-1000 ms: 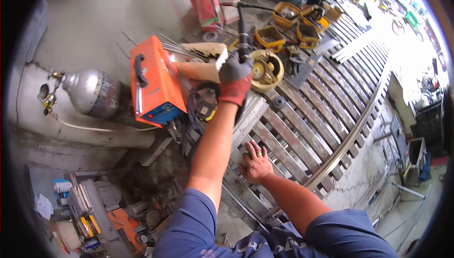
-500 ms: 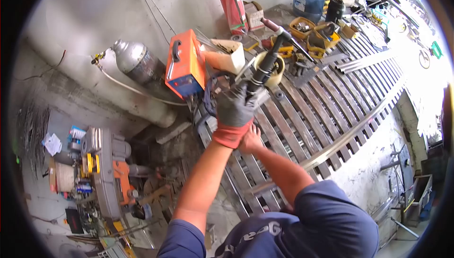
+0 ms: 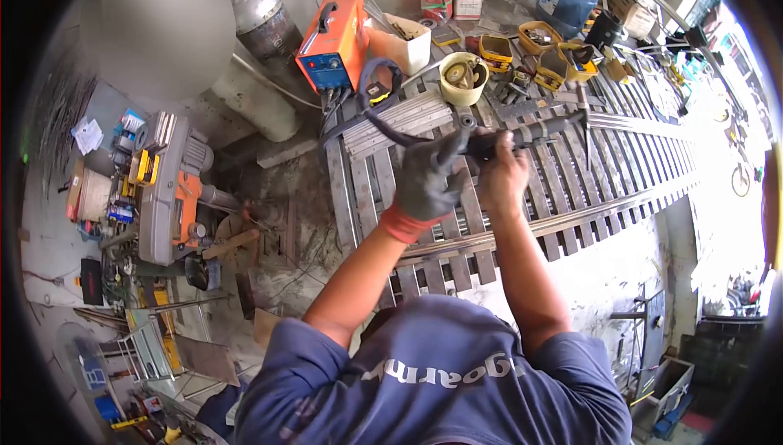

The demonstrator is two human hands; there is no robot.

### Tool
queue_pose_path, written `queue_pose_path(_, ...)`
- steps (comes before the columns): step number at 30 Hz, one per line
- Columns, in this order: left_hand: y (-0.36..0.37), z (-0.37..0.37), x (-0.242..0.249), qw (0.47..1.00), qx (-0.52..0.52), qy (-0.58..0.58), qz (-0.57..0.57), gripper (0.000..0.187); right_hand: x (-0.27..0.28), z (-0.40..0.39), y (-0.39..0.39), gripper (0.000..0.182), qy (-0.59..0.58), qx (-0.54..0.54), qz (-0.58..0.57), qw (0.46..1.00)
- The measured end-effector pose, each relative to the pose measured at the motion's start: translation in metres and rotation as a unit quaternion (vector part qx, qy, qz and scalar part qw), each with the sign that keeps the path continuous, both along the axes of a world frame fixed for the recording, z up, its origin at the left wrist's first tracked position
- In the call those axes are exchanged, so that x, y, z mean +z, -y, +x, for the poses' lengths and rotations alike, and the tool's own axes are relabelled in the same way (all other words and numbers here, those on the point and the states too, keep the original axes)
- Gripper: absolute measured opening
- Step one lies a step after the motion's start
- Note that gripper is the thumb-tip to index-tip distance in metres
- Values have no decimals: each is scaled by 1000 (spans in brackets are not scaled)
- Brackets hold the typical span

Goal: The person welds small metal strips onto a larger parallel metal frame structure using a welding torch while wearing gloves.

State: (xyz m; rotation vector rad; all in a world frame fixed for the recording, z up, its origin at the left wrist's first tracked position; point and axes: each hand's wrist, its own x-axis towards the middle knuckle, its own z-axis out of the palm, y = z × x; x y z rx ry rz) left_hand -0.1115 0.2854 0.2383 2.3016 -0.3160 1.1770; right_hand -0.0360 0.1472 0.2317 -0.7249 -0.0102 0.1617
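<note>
A black TIG welding torch (image 3: pixel 540 129) lies roughly level above the slatted metal bench, its head pointing right. My bare right hand (image 3: pixel 504 174) is closed around its handle. My left hand (image 3: pixel 426 182), in a grey glove with a red cuff, is beside the rear of the handle. Its fingers are apart, one stretched toward the upper right. The black torch cable (image 3: pixel 383 128) runs from the left and passes behind the glove, so any contact there is hidden. Beneath both hands is the slatted bench (image 3: pixel 548 186).
An orange welding machine (image 3: pixel 333 41) stands behind the bench, near a gas cylinder (image 3: pixel 265 19). A cream bucket (image 3: pixel 463 79) and several yellow containers (image 3: pixel 495 52) sit at the back. Long metal bars (image 3: pixel 563 218) lie along the front edge. A drill-like machine (image 3: pixel 175 192) is at left.
The torch has swung from pointing up and away to nearly level, pointing right. My right hand has come from beside my left wrist onto the handle; my left hand has loosened from it.
</note>
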Motion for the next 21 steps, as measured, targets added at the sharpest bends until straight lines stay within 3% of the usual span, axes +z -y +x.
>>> queue_pose_path(2,-55,-19,-48,999,21,-26,-34,72,21,-5,18,30,32,22,-9,999)
queue_pose_path(4,-116,-19,-107,976,163,8,-148,64,43,-12,36,25,44,4,-5,999)
queue_pose_path(6,-198,-5,-182,948,308,-59,-46,66,76,-26,51,17,104,-3,-26,994)
queue_pose_path(9,-250,33,-174,913,236,-331,-29,60,130,-39,61,43,81,-100,-172,977)
queue_pose_path(11,-293,76,-250,924,234,-300,36,62,146,-33,69,49,117,-158,-184,963)
queue_pose_path(12,-308,90,-266,921,234,-307,56,61,149,-29,83,39,157,-146,-197,957)
queue_pose_path(13,-323,104,-280,917,234,-314,75,59,153,-29,82,27,148,-256,-259,919)
queue_pose_path(15,-336,112,-287,892,236,-375,83,50,166,-23,91,34,197,-384,-388,814)
queue_pose_path(18,-355,118,-305,930,188,-310,-62,39,196,-26,113,51,345,-437,-551,621)
queue_pose_path(20,-331,99,-223,945,183,-258,-85,53,213,-28,123,57,378,-474,-612,508)
queue_pose_path(21,-344,101,-249,939,199,-277,-42,40,221,-30,128,60,385,-481,-635,466)
